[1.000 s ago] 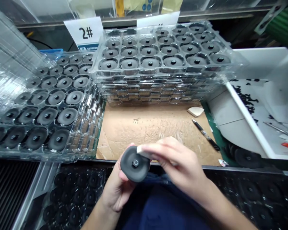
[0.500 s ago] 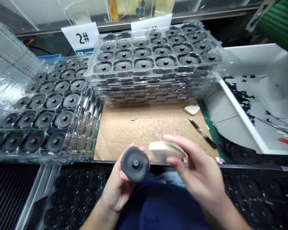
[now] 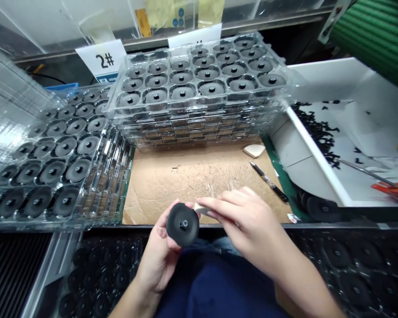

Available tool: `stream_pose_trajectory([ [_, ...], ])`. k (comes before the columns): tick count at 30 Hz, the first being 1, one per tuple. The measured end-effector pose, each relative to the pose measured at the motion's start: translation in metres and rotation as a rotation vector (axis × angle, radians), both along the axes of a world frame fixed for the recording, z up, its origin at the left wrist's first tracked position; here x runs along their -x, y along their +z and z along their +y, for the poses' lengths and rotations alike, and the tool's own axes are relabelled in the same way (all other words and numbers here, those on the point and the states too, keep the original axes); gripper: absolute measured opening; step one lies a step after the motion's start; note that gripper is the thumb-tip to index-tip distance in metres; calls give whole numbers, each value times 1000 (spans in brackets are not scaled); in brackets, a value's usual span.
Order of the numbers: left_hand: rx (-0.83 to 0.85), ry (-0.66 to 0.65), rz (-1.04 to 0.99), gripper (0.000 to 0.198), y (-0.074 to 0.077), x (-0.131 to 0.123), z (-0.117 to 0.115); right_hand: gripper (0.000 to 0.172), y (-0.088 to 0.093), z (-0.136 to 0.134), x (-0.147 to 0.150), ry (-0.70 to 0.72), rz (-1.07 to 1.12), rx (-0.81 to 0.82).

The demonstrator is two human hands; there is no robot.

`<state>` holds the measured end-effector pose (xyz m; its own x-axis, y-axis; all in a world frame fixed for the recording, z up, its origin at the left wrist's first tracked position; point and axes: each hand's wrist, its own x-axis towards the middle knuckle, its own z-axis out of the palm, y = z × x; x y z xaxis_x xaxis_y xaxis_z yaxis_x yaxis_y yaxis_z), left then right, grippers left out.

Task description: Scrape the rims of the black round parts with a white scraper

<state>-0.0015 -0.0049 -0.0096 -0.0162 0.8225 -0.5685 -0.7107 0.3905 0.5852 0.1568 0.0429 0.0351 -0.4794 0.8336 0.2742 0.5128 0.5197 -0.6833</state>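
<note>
Rubbing what looks like a pale sanding block (image 3: 201, 209) on the rim of the black disc (image 3: 182, 224), you curl your left hand (image 3: 157, 265) around the disc above the cardboard sheet's (image 3: 192, 185) front edge, your right hand (image 3: 245, 229) gripping the block; next, turn the disc to a fresh stretch of rim.
</note>
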Motion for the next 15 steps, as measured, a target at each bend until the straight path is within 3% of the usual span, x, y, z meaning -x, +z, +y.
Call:
stream_pose_trajectory([
  [2, -8, -3, -19, 63, -2, -4, 2, 31, -2, 2, 1, 2, 115, -21],
  [4, -12, -5, -41, 58, -4, -7, 5, 29, -13, 7, 1, 7, 215, 70],
  [7, 19, 7, -124, 55, -9, -8, 10, 23, -51, 14, -6, -74, 175, 306],
  [11, 37, -3, -190, 64, -11, -5, 12, 23, -104, 8, -26, -167, 121, 374],
  [13, 24, -16, -171, 66, -9, -5, 13, 21, -111, 1, -32, -166, 118, 391],
  [15, 7, -35, -152, 67, -6, -9, 13, 20, -98, -2, -30, -188, 142, 396],
])
